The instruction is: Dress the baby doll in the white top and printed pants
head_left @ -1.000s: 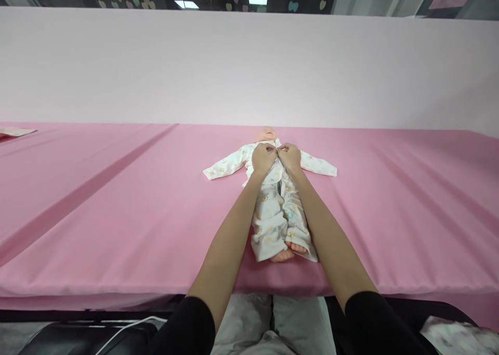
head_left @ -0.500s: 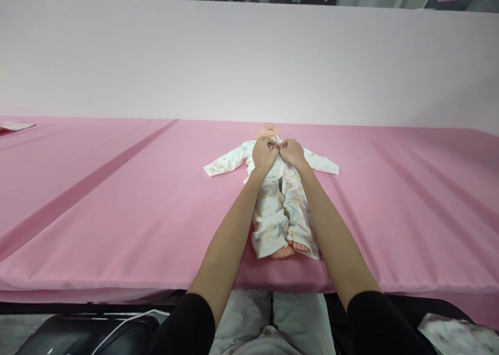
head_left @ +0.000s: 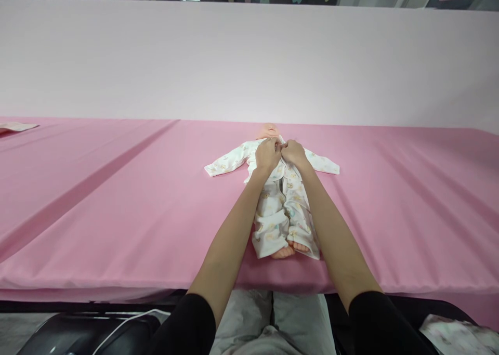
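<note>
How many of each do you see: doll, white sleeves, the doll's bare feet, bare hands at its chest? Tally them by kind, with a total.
Doll: 1
White sleeves: 2, one on the left, one on the right
Bare feet: 2, nearer foot and farther foot
Hands: 2, left hand and right hand
Total: 7

The person's bare left hand [head_left: 267, 155] and bare right hand [head_left: 294, 154] are side by side, with bent fingers and the tips very close together. Both long bare arms [head_left: 226, 246] come out of black cloth sleeves [head_left: 191, 324], reach forward and lean toward each other.
</note>
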Demonstrator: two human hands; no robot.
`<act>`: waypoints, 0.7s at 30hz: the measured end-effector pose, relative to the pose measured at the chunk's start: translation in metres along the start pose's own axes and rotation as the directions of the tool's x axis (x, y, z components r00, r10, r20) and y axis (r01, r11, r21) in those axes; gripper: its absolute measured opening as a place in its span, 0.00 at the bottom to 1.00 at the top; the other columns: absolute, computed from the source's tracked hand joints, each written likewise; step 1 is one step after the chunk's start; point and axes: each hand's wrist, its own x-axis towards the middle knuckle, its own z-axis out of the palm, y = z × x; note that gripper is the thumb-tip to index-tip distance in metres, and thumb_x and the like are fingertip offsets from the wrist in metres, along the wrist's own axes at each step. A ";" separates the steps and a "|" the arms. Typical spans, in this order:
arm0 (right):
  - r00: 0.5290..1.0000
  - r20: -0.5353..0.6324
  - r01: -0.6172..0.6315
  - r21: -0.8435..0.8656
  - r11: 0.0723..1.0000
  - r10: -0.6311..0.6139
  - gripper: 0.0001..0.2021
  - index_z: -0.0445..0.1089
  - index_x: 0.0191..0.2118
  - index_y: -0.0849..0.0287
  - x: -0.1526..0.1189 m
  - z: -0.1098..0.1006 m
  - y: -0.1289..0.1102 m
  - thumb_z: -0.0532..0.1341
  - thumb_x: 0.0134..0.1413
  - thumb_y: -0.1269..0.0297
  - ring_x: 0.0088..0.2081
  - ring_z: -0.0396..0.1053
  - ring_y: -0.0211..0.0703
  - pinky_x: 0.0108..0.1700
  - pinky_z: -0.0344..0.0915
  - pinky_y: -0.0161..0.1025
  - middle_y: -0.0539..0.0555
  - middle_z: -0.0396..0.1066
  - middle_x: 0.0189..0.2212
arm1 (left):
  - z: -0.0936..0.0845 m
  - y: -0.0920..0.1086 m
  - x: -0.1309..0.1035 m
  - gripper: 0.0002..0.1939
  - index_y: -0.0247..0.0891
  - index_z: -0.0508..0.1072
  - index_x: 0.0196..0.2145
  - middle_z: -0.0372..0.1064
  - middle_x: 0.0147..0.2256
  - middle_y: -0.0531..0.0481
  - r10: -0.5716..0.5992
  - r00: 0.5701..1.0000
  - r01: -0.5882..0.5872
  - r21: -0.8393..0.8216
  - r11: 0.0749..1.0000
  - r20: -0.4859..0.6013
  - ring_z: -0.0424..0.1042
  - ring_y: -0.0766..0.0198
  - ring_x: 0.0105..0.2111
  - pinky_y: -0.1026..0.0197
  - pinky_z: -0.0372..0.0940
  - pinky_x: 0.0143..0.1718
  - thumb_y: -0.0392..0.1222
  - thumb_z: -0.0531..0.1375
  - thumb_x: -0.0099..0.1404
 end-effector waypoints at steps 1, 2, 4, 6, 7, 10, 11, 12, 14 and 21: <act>1.000 -0.001 -0.001 0.007 1.000 0.001 0.11 0.70 0.37 0.62 0.000 0.000 0.000 0.54 0.53 0.65 0.42 0.70 0.52 0.41 0.62 0.40 0.62 0.74 0.38 | 0.000 0.000 0.000 0.07 0.40 0.71 0.35 0.73 0.39 0.49 0.000 1.000 0.000 -0.001 1.000 0.000 0.69 0.59 0.40 0.61 0.61 0.38 0.37 0.53 0.65; 1.000 -0.002 0.000 0.013 1.000 0.000 0.10 0.70 0.37 0.62 0.000 0.001 0.000 0.54 0.53 0.65 0.42 0.70 0.51 0.41 0.62 0.40 0.62 0.74 0.38 | 0.001 -0.001 0.000 0.07 0.40 0.71 0.35 0.73 0.39 0.48 -0.001 1.000 0.001 -0.002 1.000 0.000 0.69 0.60 0.40 0.61 0.61 0.38 0.37 0.53 0.65; 1.000 -0.007 0.001 0.022 1.000 -0.001 0.10 0.70 0.36 0.62 0.000 0.001 0.001 0.54 0.53 0.66 0.42 0.70 0.51 0.42 0.62 0.40 0.61 0.74 0.38 | 0.001 -0.001 0.001 0.07 0.40 0.72 0.36 0.73 0.39 0.48 -0.006 1.000 0.006 0.002 1.000 -0.001 0.69 0.60 0.40 0.61 0.61 0.39 0.37 0.53 0.65; 1.000 -0.012 -0.002 0.025 1.000 0.003 0.10 0.70 0.36 0.61 0.000 0.001 0.001 0.54 0.53 0.66 0.43 0.70 0.51 0.42 0.62 0.40 0.62 0.74 0.39 | 0.001 -0.001 0.001 0.08 0.40 0.72 0.36 0.73 0.39 0.48 -0.012 1.000 0.012 0.015 1.000 0.002 0.69 0.60 0.40 0.61 0.61 0.39 0.37 0.53 0.65; 1.000 -0.012 -0.005 0.026 1.000 0.005 0.10 0.70 0.36 0.61 0.000 0.001 0.001 0.53 0.53 0.65 0.43 0.70 0.51 0.41 0.62 0.40 0.62 0.74 0.39 | 0.001 0.000 0.001 0.08 0.40 0.72 0.36 0.72 0.39 0.47 -0.013 1.000 0.013 0.022 1.000 0.004 0.69 0.59 0.40 0.61 0.61 0.39 0.37 0.52 0.65; 1.000 -0.008 -0.005 0.025 1.000 0.005 0.09 0.70 0.34 0.61 0.000 0.000 0.000 0.54 0.53 0.66 0.41 0.70 0.51 0.40 0.62 0.40 0.61 0.74 0.37 | 0.000 0.001 0.001 0.09 0.40 0.72 0.36 0.72 0.39 0.47 -0.019 1.000 0.018 0.035 0.999 0.015 0.69 0.59 0.40 0.61 0.61 0.40 0.36 0.52 0.65; 1.000 -0.005 -0.001 0.024 1.000 0.001 0.08 0.70 0.33 0.60 -0.001 0.000 0.000 0.54 0.52 0.66 0.40 0.71 0.51 0.39 0.62 0.40 0.61 0.74 0.36 | 0.000 0.001 0.001 0.09 0.40 0.72 0.36 0.72 0.39 0.47 -0.016 1.000 0.015 0.035 0.999 0.018 0.69 0.59 0.40 0.60 0.61 0.40 0.36 0.52 0.65; 1.000 -0.002 0.003 0.024 1.000 -0.003 0.08 0.70 0.32 0.60 -0.001 0.000 0.001 0.54 0.51 0.66 0.40 0.71 0.51 0.39 0.62 0.39 0.61 0.74 0.36 | -0.001 0.001 0.001 0.09 0.40 0.73 0.36 0.72 0.40 0.47 -0.010 1.000 0.009 0.033 0.999 0.020 0.69 0.58 0.40 0.60 0.62 0.40 0.36 0.52 0.65; 1.000 0.002 0.004 0.018 1.000 -0.004 0.08 0.70 0.32 0.61 0.000 -0.001 0.001 0.54 0.51 0.65 0.39 0.71 0.51 0.38 0.62 0.39 0.61 0.74 0.35 | -0.002 0.002 0.002 0.10 0.39 0.73 0.37 0.73 0.41 0.46 0.009 1.000 -0.010 0.028 1.000 0.022 0.69 0.58 0.41 0.60 0.62 0.40 0.35 0.52 0.65; 0.999 0.020 -0.031 0.048 0.998 0.030 0.08 0.70 0.30 0.61 -0.001 -0.008 -0.002 0.55 0.51 0.64 0.36 0.71 0.52 0.35 0.62 0.40 0.62 0.74 0.31 | -0.011 0.011 0.005 0.15 0.40 0.77 0.39 0.74 0.41 0.47 0.074 0.993 -0.079 0.057 0.995 0.088 0.70 0.57 0.44 0.59 0.62 0.44 0.32 0.51 0.63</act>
